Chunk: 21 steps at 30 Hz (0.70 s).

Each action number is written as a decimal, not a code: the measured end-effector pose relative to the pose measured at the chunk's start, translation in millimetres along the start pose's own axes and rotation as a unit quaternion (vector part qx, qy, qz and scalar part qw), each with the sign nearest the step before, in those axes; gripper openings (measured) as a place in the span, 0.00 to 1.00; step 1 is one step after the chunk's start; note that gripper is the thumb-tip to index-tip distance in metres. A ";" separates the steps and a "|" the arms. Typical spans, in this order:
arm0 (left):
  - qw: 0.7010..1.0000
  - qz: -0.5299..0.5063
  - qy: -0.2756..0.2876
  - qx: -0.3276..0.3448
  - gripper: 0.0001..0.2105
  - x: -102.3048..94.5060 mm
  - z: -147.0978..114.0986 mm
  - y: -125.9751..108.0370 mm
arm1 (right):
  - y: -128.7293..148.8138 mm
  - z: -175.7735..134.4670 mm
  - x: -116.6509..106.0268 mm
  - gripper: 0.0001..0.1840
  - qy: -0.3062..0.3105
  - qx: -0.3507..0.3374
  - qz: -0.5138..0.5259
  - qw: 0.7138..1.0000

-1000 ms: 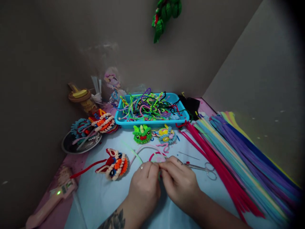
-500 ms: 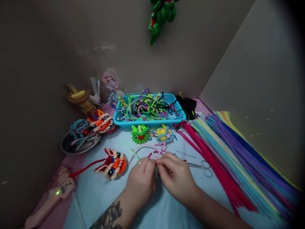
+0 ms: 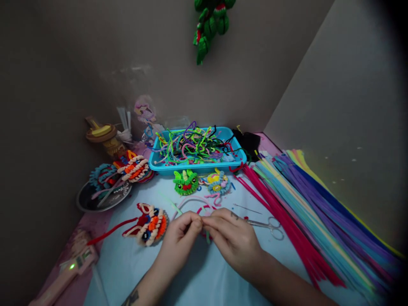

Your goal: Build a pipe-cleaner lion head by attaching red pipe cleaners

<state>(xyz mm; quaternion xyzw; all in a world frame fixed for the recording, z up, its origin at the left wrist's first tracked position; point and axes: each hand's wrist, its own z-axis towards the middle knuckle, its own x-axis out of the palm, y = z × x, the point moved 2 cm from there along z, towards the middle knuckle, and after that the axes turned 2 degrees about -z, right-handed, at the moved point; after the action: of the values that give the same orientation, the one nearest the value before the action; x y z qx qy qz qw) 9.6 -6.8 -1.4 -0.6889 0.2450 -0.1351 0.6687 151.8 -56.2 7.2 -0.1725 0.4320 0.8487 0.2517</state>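
Observation:
My left hand (image 3: 180, 236) and my right hand (image 3: 234, 242) meet over the middle of the blue cloth, fingertips pinched together. A pipe cleaner is held between them, mostly hidden by the fingers; a short light green end (image 3: 208, 236) shows below my right fingers. Behind the hands lie a pale green strand (image 3: 174, 207) and curved pink pipe cleaners (image 3: 193, 197). Left of my left hand rests an orange, cream and red lion-like head (image 3: 153, 224) with a red pipe cleaner tail. Scissors (image 3: 270, 226) and a thin needle-like tool (image 3: 248, 209) lie right of my right hand.
At the back stands a blue tray (image 3: 197, 169) of pipe cleaner scraps, with a green head (image 3: 185, 182) and a blue-yellow piece (image 3: 218, 182) before it. Long pipe cleaners (image 3: 306, 204) cover the right. A metal bowl (image 3: 105, 206) and pink glue gun (image 3: 72, 270) are left.
My left hand has turned, so its thumb now shows more and its forearm tattoo less. The fingertips stay close together. The whole view has shifted slightly.

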 end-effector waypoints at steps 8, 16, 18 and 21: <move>0.998 0.054 -0.037 -0.016 0.13 -1.3 0.1 5.9 | -1.4 0.6 2.8 0.10 0.019 -0.015 -0.033 0.999; 0.996 0.066 -0.050 -0.023 0.12 4.6 -2.3 2.6 | -2.1 0.9 5.9 0.10 0.003 0.000 -0.024 1.000; 0.995 0.070 -0.065 -0.017 0.12 8.2 -3.0 3.1 | -1.5 0.7 6.1 0.10 -0.020 0.004 -0.031 0.999; 0.994 0.080 -0.078 -0.005 0.12 12.5 -3.8 5.0 | -1.0 1.4 6.6 0.11 -0.033 0.012 -0.031 0.999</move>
<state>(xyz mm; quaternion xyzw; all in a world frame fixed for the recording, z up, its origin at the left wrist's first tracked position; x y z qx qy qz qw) 17.4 -16.5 -7.8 -0.6790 0.2471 -0.0256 0.6908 146.9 -52.8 3.9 -0.1547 0.4283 0.8402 0.2944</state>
